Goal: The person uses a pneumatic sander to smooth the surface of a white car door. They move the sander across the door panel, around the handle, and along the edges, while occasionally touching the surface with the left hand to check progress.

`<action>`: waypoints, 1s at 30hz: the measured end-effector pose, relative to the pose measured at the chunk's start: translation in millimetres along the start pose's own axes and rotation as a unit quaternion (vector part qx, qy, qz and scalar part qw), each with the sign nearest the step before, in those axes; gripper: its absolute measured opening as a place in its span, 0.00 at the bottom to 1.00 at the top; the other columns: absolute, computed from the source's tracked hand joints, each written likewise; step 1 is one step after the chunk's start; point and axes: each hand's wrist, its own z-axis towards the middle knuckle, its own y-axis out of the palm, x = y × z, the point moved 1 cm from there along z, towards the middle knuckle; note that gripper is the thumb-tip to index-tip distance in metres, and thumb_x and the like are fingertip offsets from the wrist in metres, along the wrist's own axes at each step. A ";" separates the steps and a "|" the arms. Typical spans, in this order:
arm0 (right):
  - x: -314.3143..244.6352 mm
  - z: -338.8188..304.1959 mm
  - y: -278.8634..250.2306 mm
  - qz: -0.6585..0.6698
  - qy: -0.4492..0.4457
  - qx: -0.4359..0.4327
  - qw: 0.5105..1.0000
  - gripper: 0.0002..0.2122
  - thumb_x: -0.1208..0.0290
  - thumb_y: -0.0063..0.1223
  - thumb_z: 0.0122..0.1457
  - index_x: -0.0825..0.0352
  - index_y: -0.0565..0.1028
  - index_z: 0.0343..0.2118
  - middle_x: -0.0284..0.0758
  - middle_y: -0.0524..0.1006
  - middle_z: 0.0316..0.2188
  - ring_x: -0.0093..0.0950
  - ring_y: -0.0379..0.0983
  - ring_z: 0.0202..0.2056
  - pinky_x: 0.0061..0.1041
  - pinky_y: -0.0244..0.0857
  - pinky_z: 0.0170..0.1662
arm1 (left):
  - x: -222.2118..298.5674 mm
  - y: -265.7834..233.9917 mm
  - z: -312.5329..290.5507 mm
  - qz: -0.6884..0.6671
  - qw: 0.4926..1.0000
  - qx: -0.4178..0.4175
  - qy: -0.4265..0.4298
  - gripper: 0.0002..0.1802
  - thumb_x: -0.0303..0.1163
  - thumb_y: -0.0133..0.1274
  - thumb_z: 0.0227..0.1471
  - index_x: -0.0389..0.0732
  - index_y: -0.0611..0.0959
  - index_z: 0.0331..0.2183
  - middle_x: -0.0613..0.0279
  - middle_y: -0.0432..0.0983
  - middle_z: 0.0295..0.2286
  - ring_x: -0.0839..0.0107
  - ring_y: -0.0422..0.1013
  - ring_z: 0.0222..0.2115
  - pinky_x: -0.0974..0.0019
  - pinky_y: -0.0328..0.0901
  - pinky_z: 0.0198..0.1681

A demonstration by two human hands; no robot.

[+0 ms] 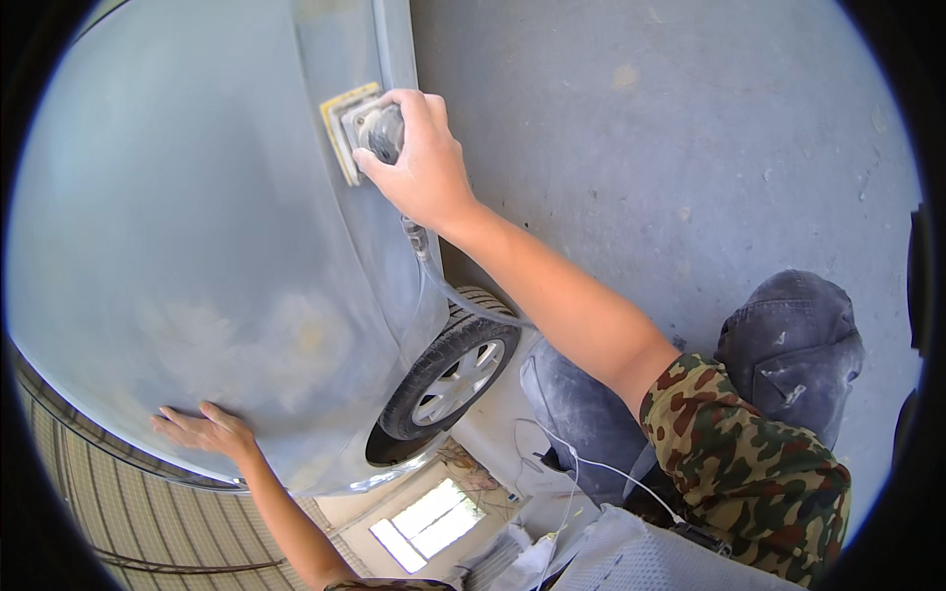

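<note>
My right hand (424, 163) is wrapped round a dusty air sander (379, 133), its square pad with a yellowish edge pressed against the lower part of a grey car panel (207, 187). An air hose (448, 286) runs from the sander's tail back beneath my right forearm. At the lower left, my left hand (207, 430) lies open on the panel with its fingers stretched out. Between the two hands the panel shows pale, sanded patches (281, 335), one with a yellowish centre. My palm hides part of the sander's body.
A car wheel (453, 364) with a silver rim stands beside the panel. The grey floor (670, 138) spreads to the right, and my dusty dark trousers (788, 335) bend near it. A thin white cable (611, 468) crosses my lap. A bright window (429, 522) shows below.
</note>
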 end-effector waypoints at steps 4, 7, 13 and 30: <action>-13.6 2.0 3.6 -0.010 -0.005 -0.011 1.000 0.26 0.68 0.69 0.53 0.61 0.67 0.53 0.42 0.68 0.49 0.41 0.75 0.42 0.40 0.71 0.49 | -5.6 -8.1 -5.1 0.015 1.000 0.017 0.004 0.43 0.60 0.34 0.71 0.35 0.59 0.70 0.40 0.48 0.70 0.42 0.45 0.71 0.38 0.44 0.70; -9.4 -22.2 6.5 0.006 0.002 -0.011 1.000 0.26 0.68 0.69 0.53 0.61 0.67 0.53 0.41 0.68 0.49 0.42 0.75 0.42 0.40 0.72 0.48 | -4.9 -8.4 -7.0 0.023 0.999 0.020 0.010 0.42 0.59 0.35 0.71 0.35 0.59 0.70 0.40 0.48 0.70 0.42 0.46 0.71 0.37 0.43 0.70; -2.7 -19.3 1.4 -0.010 -0.031 0.003 0.999 0.26 0.70 0.69 0.52 0.60 0.68 0.53 0.43 0.68 0.50 0.45 0.76 0.44 0.41 0.73 0.49 | -8.5 -4.4 -14.4 0.023 1.000 0.009 0.006 0.42 0.60 0.34 0.71 0.36 0.58 0.70 0.42 0.47 0.71 0.42 0.44 0.71 0.36 0.42 0.71; -48.1 53.8 -7.3 -0.038 -0.024 0.006 0.999 0.26 0.64 0.68 0.53 0.60 0.68 0.53 0.45 0.69 0.49 0.47 0.77 0.45 0.41 0.72 0.51 | 12.1 -7.9 -18.1 0.010 0.994 0.025 -0.105 0.43 0.60 0.33 0.71 0.35 0.59 0.70 0.41 0.47 0.71 0.44 0.43 0.72 0.38 0.41 0.71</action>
